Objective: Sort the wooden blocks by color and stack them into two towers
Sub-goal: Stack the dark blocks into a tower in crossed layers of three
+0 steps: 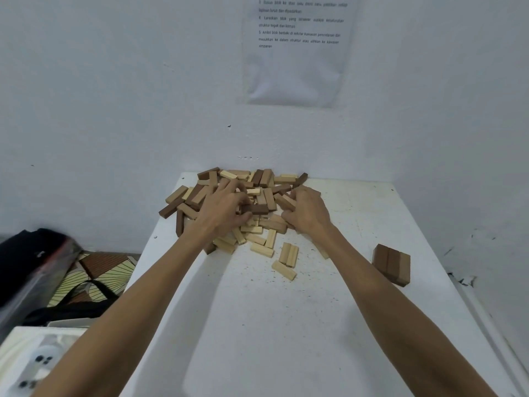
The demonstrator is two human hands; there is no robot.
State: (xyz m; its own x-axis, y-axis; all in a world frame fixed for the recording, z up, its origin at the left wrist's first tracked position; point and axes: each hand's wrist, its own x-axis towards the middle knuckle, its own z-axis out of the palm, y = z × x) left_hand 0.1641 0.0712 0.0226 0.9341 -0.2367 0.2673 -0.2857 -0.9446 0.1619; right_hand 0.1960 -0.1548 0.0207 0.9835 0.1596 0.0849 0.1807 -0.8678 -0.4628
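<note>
wooden blocks [259, 196] lay mostly in one mixed heap at the upper middle of the frame, dark and pale pieces tangled together at the far end of the white table [286, 325], close against the wall [114, 110]. both hands were buried in that heap. the left hand [224, 209] had its fingers and thumb curled about the end of a dark block [257, 209] that stuck out toward the middle of the pile. the right hand [307, 212] had its fingers bent down into the blocks, but whether it held one or only raked at them could not be told. a few pale blocks [287, 255] lay loose just below the heap, apart from it and not stacked. at the right of the frame, well apart from the pile, a short row of dark blocks [390, 263] stood side by side, touching. that looked like the first layer of the dark tower. by that reading the work was barely begun: one layer of one colour was laid, no pale tower was started, and nearly all the sorting and stacking was left.
</note>
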